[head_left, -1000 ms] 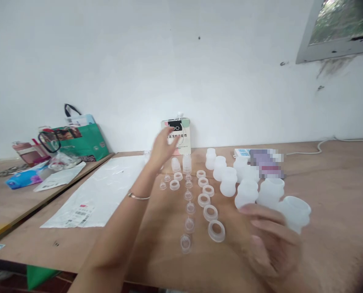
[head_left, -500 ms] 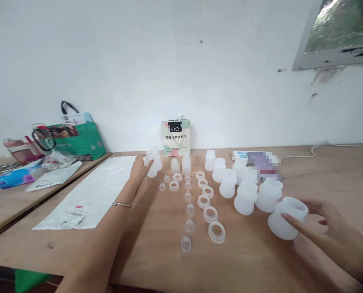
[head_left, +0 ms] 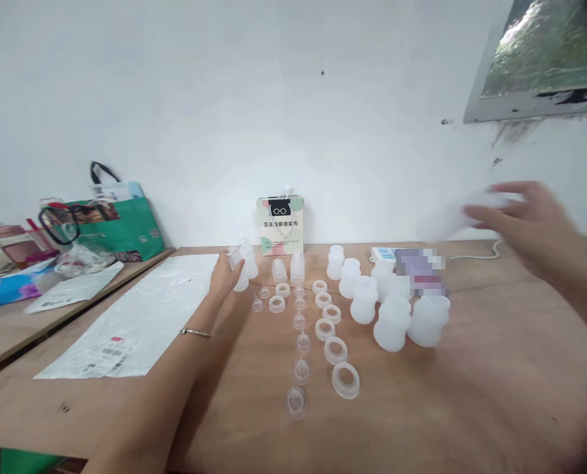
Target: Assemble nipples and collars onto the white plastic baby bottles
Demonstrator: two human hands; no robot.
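Note:
My right hand (head_left: pixel 525 210) is raised above the table's right side, closed on a translucent white bottle body (head_left: pixel 471 210) that is smeared by motion. At the back left, my left hand (head_left: pixel 228 268) closes around an assembled baby bottle (head_left: pixel 241 282) that stands on the table. Another bottle with a clear cap (head_left: pixel 247 253) stands just behind it. Several more open white bottle bodies (head_left: pixel 364 299) stand right of centre. Clear nipples (head_left: pixel 302 370) form a column at the middle, with white collar rings (head_left: pixel 345 380) in a line beside them.
A flat white mailing bag (head_left: pixel 140 316) lies on the left of the wooden table (head_left: pixel 254 421). A small paper bag (head_left: pixel 280 227) stands by the wall. Right of it lie a pixelated purple object (head_left: pixel 419 266) and a white cable (head_left: pixel 476 255). A green bag (head_left: pixel 135 227) stands far left.
My right hand has lifted the nearest white bottle body off the table, upward toward the wall. My left hand stays at the bottle at the back left. The view has shifted slightly.

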